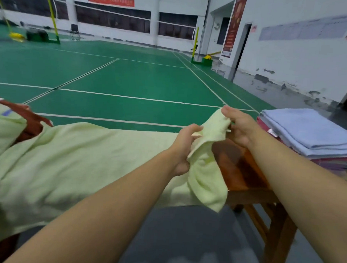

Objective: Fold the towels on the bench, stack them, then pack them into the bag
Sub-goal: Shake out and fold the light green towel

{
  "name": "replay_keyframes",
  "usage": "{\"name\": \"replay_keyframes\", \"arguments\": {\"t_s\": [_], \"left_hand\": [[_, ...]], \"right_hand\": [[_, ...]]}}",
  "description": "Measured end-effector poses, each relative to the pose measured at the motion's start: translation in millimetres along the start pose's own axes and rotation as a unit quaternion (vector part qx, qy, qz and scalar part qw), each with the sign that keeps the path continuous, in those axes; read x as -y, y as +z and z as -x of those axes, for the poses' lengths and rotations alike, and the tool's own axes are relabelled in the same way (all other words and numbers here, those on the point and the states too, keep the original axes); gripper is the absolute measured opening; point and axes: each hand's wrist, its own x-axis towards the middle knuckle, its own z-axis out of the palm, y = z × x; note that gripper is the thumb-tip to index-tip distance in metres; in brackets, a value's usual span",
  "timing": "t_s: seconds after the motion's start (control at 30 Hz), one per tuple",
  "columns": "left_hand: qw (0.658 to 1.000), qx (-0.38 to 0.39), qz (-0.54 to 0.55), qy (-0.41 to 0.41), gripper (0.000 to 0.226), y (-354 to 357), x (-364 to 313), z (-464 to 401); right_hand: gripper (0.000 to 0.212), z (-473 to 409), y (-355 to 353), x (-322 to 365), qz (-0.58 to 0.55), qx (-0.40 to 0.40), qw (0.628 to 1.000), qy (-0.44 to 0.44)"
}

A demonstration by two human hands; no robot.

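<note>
A pale green towel (pixel 78 157) lay spread along most of the wooden worktop (pixel 242 170), its left end rumpled over something brown and its near edge hanging off the front toward the person. It was not yet folded, so the job looked to be partway through: at the right end of the worktop a stack of folded towels (pixel 311 135) already sat, a blue one on top with pink and lilac layers under it. No bag could be made out with certainty, so packing appeared to be still ahead.

The strip of bare wood between the green towel and the stack was narrow; a fold made toward the right would land just beside the pile, while the left had the whole length of cloth to work across. Beyond the worktop's far edge the green court floor was open and nothing stood in the way.

The left hand (pixel 184 149) had its grip closed on a bunched fold of the towel's right end, with loose cloth drooping below it. The right hand (pixel 239 128) pinched the raised corner between thumb and fingers, close to the left.
</note>
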Motion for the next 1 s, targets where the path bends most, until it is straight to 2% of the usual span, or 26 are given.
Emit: {"name": "replay_keyframes", "arguments": {"t_s": [0.07, 0.13, 0.27, 0.37, 0.47, 0.63, 0.73, 0.8, 0.87, 0.93, 1.0], "left_hand": [[0.994, 0.016, -0.103, -0.008, 0.044, -11.9, -4.0, 10.3], [0.985, -0.016, -0.169, 0.006, 0.043, -23.2, -4.3, 20.1], [0.983, -0.032, -0.178, 0.028, 0.026, -45.6, -7.5, 42.0], [0.984, -0.061, -0.158, 0.054, 0.028, -57.5, -17.3, 68.7], [0.977, -0.121, -0.154, 0.089, 0.035, -70.7, -29.8, 96.0], [0.950, -0.231, -0.169, 0.125, 0.038, -97.8, -64.9, 145.5], [0.943, -0.271, -0.153, 0.114, 0.037, -115.7, -77.9, 182.0], [0.941, -0.292, -0.134, 0.103, 0.036, -130.4, -81.3, 203.9], [0.940, -0.307, -0.133, 0.073, 0.035, -145.9, -83.2, 223.6], [0.932, -0.322, -0.167, 0.012, 0.035, -159.2, -86.5, 245.2], [0.918, -0.308, -0.234, -0.085, 0.048, -170.0, -91.8, 264.6]], "right_hand": [[0.036, 2.5, 9.1, 0.3, 0.012, 0.019, 1.000, -0.012], [0.040, 3.6, 17.9, -0.3, 0.021, 0.038, 0.999, -0.012], [0.041, 7.5, 48.0, -1.2, 0.035, 0.069, 0.997, -0.004], [0.031, 7.9, 83.6, -6.4, 0.015, 0.075, 0.997, -0.007], [0.004, 14.5, 128.0, -13.3, 0.000, 0.093, 0.996, 0.003], [0.036, 18.2, 212.0, -28.3, -0.008, 0.156, 0.988, 0.003], [0.027, 27.2, 262.9, -37.1, -0.004, 0.179, 0.984, -0.002], [0.063, 35.2, 295.6, -46.3, 0.023, 0.191, 0.981, 0.006], [0.083, 47.3, 325.1, -55.5, 0.085, 0.205, 0.975, -0.004], [0.085, 58.5, 352.5, -64.7, 0.108, 0.238, 0.965, -0.009], [0.080, 71.8, 376.1, -69.1, 0.078, 0.285, 0.955, 0.017]]}}
